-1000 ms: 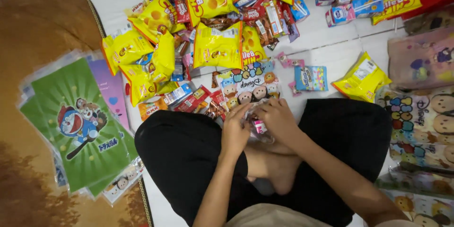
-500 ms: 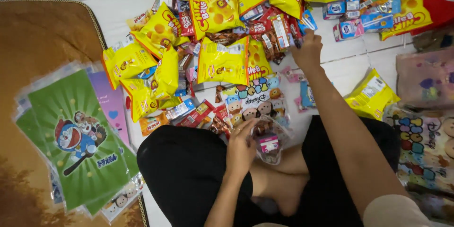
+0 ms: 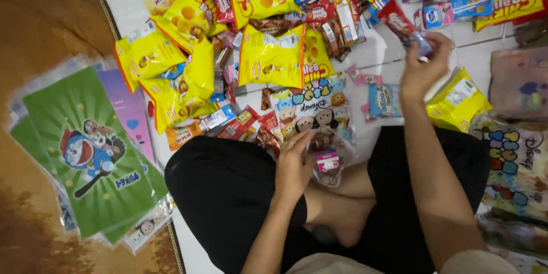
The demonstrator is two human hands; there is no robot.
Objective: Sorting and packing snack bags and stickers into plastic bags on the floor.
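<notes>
right hand (image 3: 423, 68) now lifted off the snack pile (image 3: 268, 28), closed on a red wrapped bar (image 3: 402, 25); left hand (image 3: 294, 165) pinching open the clear goodie bag (image 3: 330, 157), below that pile, on the lap.

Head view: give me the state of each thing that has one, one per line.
Clear goodie bag: open, held at the lap by the left hand, small pink item inside.
Red snack packet: sealed, lifted off the floor in the right hand.
Yellow snack bags: sealed, piled on the floor.
Green cartoon bags: flat, stacked.
</notes>
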